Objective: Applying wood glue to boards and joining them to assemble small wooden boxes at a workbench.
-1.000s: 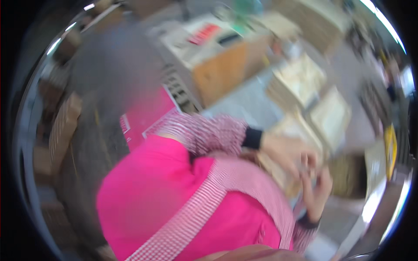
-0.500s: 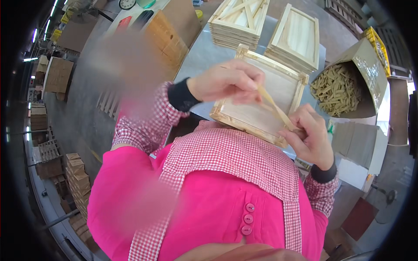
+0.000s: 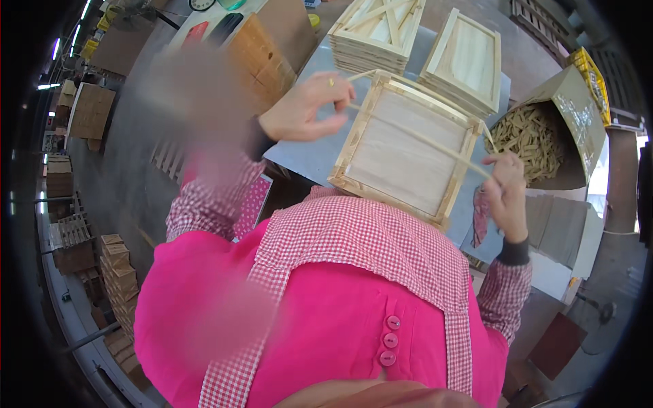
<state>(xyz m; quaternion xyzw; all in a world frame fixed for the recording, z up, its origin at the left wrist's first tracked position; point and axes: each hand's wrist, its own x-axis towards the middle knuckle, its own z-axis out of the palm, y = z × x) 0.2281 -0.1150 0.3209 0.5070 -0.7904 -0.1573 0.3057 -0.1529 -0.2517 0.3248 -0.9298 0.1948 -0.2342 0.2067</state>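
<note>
A wide tan rubber band [image 3: 425, 139] is stretched between my two hands. One strand crosses above the pale panel of a wooden frame [image 3: 401, 160]; the other runs round its far corners. My left hand [image 3: 306, 109], with a ring on one finger, pinches the band just off the frame's left side. On the opposite side, my right hand [image 3: 507, 194] has its fingers hooked closed round the other end. The frame lies flat on the grey table, its near edge close to my checked apron.
A stack of wooden frames with crossed slats [image 3: 381, 30] stands behind, beside a stack of panelled frames [image 3: 466, 61]. At right, an open cardboard box [image 3: 575, 129] holds many tan bands. A reddish cloth [image 3: 481, 214] lies by my right hand. Grey boards [image 3: 561, 228] stand farther right.
My hands have moved apart, left hand leftward and right hand rightward. The band, previously slack and bunched between them, is now spread wide and looped round the frame's far end.
</note>
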